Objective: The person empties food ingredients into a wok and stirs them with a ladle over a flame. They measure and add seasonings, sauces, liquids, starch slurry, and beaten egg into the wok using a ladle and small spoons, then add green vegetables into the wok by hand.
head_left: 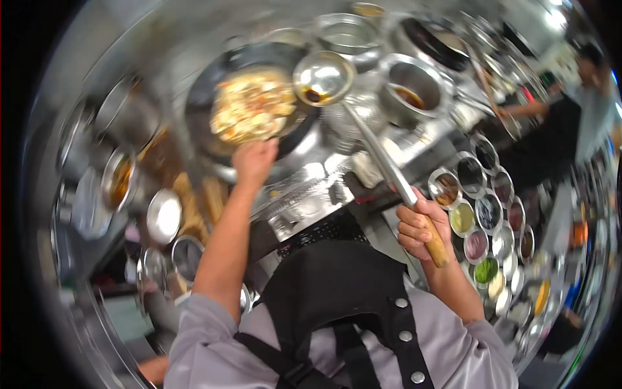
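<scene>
At the upper left of the steel worktop (pixel 311 172), one black round metal wok (pixel 201 97) carries a heap of pale yellow food pieces (pixel 253 107) with orange bits among them. Left hand (pixel 256 161): appears closed on the near edge of the wok; blur hides the exact grip. Right hand (pixel 424 227): closed around the tan wooden handle of one long silver metal ladle (pixel 382 160), whose bowl hangs over or just beside the wok's right rim; which, cannot be determined. Its bowl holds a little dark liquid (pixel 316 96). In judgement, the step in hand is tending the food with a charged ladle; the next move calls for a level bowl and a steady wok. Count: wearer's hands, two; wok, one; ladle, one; deep silver metal pot (pixel 424 74) with brown liquid (pixel 409 98), one; round metal ingredient containers (pixel 502 243) at right, at least ten, exact number obscured by crowding; other person (pixel 591 126) at upper right, one.
</scene>
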`<state>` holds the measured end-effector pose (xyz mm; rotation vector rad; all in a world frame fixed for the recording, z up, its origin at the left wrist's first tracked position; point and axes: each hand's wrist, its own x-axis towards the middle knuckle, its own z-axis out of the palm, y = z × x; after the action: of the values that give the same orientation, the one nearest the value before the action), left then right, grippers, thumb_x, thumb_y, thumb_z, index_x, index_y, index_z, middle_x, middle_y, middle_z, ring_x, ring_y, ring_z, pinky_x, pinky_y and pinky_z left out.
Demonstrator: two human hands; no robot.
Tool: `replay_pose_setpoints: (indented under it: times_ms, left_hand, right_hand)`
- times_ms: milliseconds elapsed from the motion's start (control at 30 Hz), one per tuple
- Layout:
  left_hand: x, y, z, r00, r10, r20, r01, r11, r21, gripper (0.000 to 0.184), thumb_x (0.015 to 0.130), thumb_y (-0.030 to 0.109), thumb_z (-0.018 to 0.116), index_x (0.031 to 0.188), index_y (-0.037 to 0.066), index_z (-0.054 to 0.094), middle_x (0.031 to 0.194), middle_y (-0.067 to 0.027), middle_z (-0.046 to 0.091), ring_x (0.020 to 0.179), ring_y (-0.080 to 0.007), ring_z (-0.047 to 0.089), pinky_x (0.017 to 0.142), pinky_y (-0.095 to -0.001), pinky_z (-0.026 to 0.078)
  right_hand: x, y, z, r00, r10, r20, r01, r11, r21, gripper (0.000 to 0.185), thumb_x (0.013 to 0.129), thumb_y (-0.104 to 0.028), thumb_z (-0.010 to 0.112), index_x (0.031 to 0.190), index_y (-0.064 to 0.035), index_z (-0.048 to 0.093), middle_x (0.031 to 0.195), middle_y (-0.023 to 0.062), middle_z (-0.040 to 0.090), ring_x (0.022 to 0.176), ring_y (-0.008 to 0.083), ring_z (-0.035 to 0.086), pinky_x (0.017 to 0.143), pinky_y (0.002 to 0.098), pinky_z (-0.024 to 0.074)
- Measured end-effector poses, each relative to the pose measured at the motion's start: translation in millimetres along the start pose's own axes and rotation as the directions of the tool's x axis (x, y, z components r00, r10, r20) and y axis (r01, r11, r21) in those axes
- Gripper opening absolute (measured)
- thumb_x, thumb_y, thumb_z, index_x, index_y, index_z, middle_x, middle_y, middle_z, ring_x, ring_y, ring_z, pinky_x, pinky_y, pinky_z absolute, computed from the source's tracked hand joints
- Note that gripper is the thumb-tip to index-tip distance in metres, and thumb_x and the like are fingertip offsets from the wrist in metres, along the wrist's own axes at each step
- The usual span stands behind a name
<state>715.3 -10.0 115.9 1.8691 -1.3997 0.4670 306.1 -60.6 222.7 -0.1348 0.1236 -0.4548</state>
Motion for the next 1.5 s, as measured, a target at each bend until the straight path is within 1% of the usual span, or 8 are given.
replay_pose_setpoints:
  times_ms: [33, 100, 233, 400, 533, 733, 1067, 1500]
  left_hand:
    - [3.2, -6.6, 12.7, 0.999, 0.025, -0.047, -0.03, 0.994, -0.102, 0.034, 0.09, 0.03, 0.073, 0.064, 0.01, 0.066, 0.064, -0.0115, 0.062, 0.061, -0.0326, 0.06, 0.059, -0.0443, 0.047]
    - [17.6, -12.2, 32.7, 0.994, 0.07, -0.083, -0.073, 0.997, -0.027, 0.034, 0.09, 0.026, 0.074, 0.063, 0.008, 0.064, 0.062, -0.0124, 0.058, 0.057, -0.0321, 0.056, 0.057, -0.0449, 0.044]
    - [31.9, -11.3, 39.1, 0.997, 0.052, -0.055, -0.051, 0.999, 0.021, 0.037, 0.096, 0.025, 0.068, 0.068, 0.003, 0.059, 0.067, -0.0168, 0.057, 0.062, -0.036, 0.056, 0.061, -0.0467, 0.044]
    - [40.5, -13.2, 49.3, 0.998, 0.061, -0.016, -0.061, 0.998, 0.034, 0.035, 0.098, 0.023, 0.066, 0.072, 0.001, 0.059, 0.069, -0.019, 0.058, 0.064, -0.0395, 0.055, 0.062, -0.0493, 0.044]
    - [44.9, -8.1, 47.7, 0.997, 0.075, -0.018, -0.073, 0.991, 0.112, 0.036, 0.1, 0.022, 0.064, 0.072, 0.0, 0.059, 0.07, -0.0199, 0.059, 0.064, -0.0405, 0.055, 0.062, -0.0506, 0.043]
    - [50.3, -6.6, 51.9, 0.998, 0.057, -0.022, -0.053, 0.982, 0.18, 0.036, 0.102, 0.024, 0.061, 0.076, -0.001, 0.061, 0.071, -0.0227, 0.058, 0.066, -0.0422, 0.055, 0.062, -0.0507, 0.042]
    - [52.0, 1.5, 50.8, 0.999, -0.039, -0.029, 0.045, 0.97, 0.239, 0.04, 0.103, 0.03, 0.057, 0.077, -0.001, 0.059, 0.074, -0.0242, 0.059, 0.068, -0.0436, 0.055, 0.064, -0.0505, 0.043]
    - [52.5, 7.9, 50.3, 0.995, -0.056, -0.08, 0.07, 0.98, 0.189, 0.039, 0.103, 0.03, 0.055, 0.082, -0.003, 0.06, 0.078, -0.0237, 0.061, 0.07, -0.0427, 0.055, 0.066, -0.0493, 0.044]
  right_hand:
    - [-9.7, -8.6, -3.5, 1.0, -0.018, 0.023, 0.018, 1.0, 0.015, 0.055, 0.105, -0.018, 0.042, 0.156, -0.0026, 0.03, 0.076, 0.0051, 0.049, 0.053, 0.0136, 0.051, 0.05, 0.0305, 0.0424]
    - [-34.9, -29.6, -6.1, 0.997, -0.075, 0.012, 0.075, 0.997, -0.015, 0.043, 0.104, -0.017, 0.047, 0.147, -0.0114, 0.046, 0.075, 0.004, 0.049, 0.049, 0.0112, 0.046, 0.049, 0.0278, 0.0393]
    - [-95.5, -54.6, -14.0, 0.945, -0.327, -0.012, 0.325, 0.942, -0.082, 0.039, 0.104, -0.016, 0.048, 0.143, -0.0173, 0.049, 0.076, 0.0043, 0.05, 0.048, 0.0111, 0.045, 0.047, 0.0268, 0.0385]
    - [-170.1, -76.7, -16.5, 0.729, -0.654, -0.204, 0.568, 0.743, -0.353, 0.034, 0.102, -0.015, 0.052, 0.135, -0.019, 0.047, 0.072, 0.0054, 0.05, 0.046, 0.0134, 0.046, 0.042, 0.0263, 0.0358]
    - [-207.7, -95.7, -41.0, 0.544, -0.771, -0.332, 0.553, 0.627, -0.549, 0.031, 0.101, -0.013, 0.053, 0.131, -0.0168, 0.047, 0.072, 0.0058, 0.05, 0.045, 0.0137, 0.045, 0.041, 0.027, 0.0347]
    - [-237.3, -104.8, -86.3, 0.573, -0.738, -0.356, 0.589, 0.674, -0.447, 0.03, 0.101, -0.013, 0.054, 0.129, -0.0186, 0.046, 0.07, 0.0067, 0.051, 0.044, 0.0146, 0.046, 0.041, 0.0278, 0.0373]
    - [-265.1, -120.4, -120.1, 0.578, -0.677, -0.455, 0.29, 0.692, -0.661, 0.049, 0.097, -0.005, 0.057, 0.14, -0.0151, 0.036, 0.068, 0.0092, 0.056, 0.046, 0.0173, 0.053, 0.044, 0.0287, 0.0445]
    - [-294.9, -133.9, -116.0, 0.688, -0.646, -0.331, 0.52, 0.757, -0.395, 0.039, 0.1, -0.013, 0.058, 0.136, -0.0206, 0.044, 0.068, 0.0085, 0.052, 0.044, 0.0162, 0.047, 0.042, 0.0299, 0.0371]
